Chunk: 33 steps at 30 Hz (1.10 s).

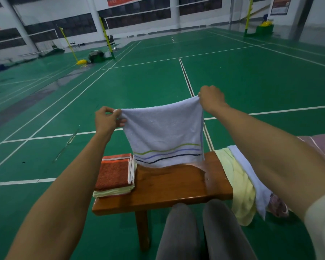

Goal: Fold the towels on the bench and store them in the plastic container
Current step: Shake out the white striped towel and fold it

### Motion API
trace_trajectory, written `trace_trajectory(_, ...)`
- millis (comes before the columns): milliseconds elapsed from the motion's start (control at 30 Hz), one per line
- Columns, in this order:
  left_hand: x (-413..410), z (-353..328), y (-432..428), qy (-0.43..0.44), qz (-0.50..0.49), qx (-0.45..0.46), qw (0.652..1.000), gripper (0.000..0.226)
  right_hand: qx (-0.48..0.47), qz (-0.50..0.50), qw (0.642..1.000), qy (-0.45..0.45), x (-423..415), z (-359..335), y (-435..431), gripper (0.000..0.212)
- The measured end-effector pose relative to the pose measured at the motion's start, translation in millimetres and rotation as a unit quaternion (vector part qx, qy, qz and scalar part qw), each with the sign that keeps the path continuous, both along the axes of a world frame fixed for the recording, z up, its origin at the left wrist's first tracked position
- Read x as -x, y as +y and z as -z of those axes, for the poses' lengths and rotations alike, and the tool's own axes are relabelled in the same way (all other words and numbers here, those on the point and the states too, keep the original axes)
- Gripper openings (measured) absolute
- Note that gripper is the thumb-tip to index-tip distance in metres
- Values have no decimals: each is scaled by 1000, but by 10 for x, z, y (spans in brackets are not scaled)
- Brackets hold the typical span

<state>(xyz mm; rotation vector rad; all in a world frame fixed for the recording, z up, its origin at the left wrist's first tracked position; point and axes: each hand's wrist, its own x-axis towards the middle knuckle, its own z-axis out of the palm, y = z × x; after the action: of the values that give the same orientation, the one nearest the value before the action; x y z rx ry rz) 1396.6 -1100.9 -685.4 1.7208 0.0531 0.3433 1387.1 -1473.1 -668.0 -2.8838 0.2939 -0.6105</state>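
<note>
A green badminton court floor [64,113] stretches behind a wooden bench [169,186]. Above the bench's middle, a white towel [163,132] with wavy stripes hangs spread out, its lower edge touching the bench top. The left hand [106,121] pinches one upper corner, the right hand [211,98] the other. Folded towels [114,175] are stacked at the bench's left end; unfolded towels [240,177] drape over its right end.
</note>
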Motion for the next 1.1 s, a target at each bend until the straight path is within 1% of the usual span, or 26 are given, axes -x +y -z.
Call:
trace_trajectory(67, -25, 32, -27, 6, 1, 5, 1000, 15, -30, 25, 999, 14, 11, 5, -5, 22)
trace_trajectory(100, -40, 54, -37, 8, 5, 6, 1000, 16, -69, 38, 997, 17, 7, 20, -15, 24)
trace_trajectory(167, -84, 98, -45, 10, 7, 6, 1000, 17, -184, 55, 981, 26, -16, 51, -24, 25)
trace_trajectory(200, -106, 114, -50, 10, 5, 6, 1000, 18, -262, 53, 963, 32, -28, 72, -22, 26)
trace_trajectory(267, -121, 120, -77, 9, 2, 7, 1000, 18, -444, 34, 894, 49, -16, 94, 8, 29)
trace_trajectory(300, -120, 117, -93, 9, 0, 7, 1000, 18, -500, 12, 864, 54, 4, 97, 19, 33)
trace_trajectory(333, -130, 117, -98, 8, -2, 4, 1000, 19, -531, -11, 846, 55, 14, 102, 16, 35)
trace_trajectory(367, -127, 106, -103, 6, -4, -2, 1000, 20, -547, -36, 835, 53, 19, 113, 1, 34)
trace_trajectory(433, -133, 94, -92, 3, -6, -18, 1000, 22, -556, -78, 826, 53, 29, 136, -39, 31)
trace_trajectory(467, -140, 92, -81, 2, -8, -23, 1000, 23, -543, -84, 834, 53, 17, 141, -59, 29)
trace_trajectory(533, -147, 95, -49, -5, -17, -29, 999, 22, -498, -59, 864, 54, -13, 163, -82, 22)
trace_trajectory(667, -189, 151, 7, -8, -29, -42, 999, 19, -387, 37, 921, 31, -61, 190, -100, 11)
trace_trajectory(733, -220, 195, -13, 0, -24, -29, 999, 17, -352, 64, 934, 1, -89, 203, -70, 20)
trace_trajectory(800, -262, 237, -72, 8, -27, -3, 1000, 15, -363, 82, 928, -18, -129, 210, -20, 26)
trace_trajectory(867, -324, 281, -136, 18, -36, 28, 999, 15, -390, 89, 916, -22, -179, 196, 12, 25)
trace_trajectory(933, -404, 327, -183, 24, -35, 53, 998, 17, -430, 94, 897, -21, -223, 173, 7, 24)
trace_trajectory(1033, -503, 382, -242, 28, -33, 72, 996, 19, -502, 97, 859, -33, -221, 167, -40, 24)
trace_trajectory(1100, -541, 406, -277, 28, -30, 78, 996, 19, -523, 83, 847, -52, -165, 175, -82, 18)
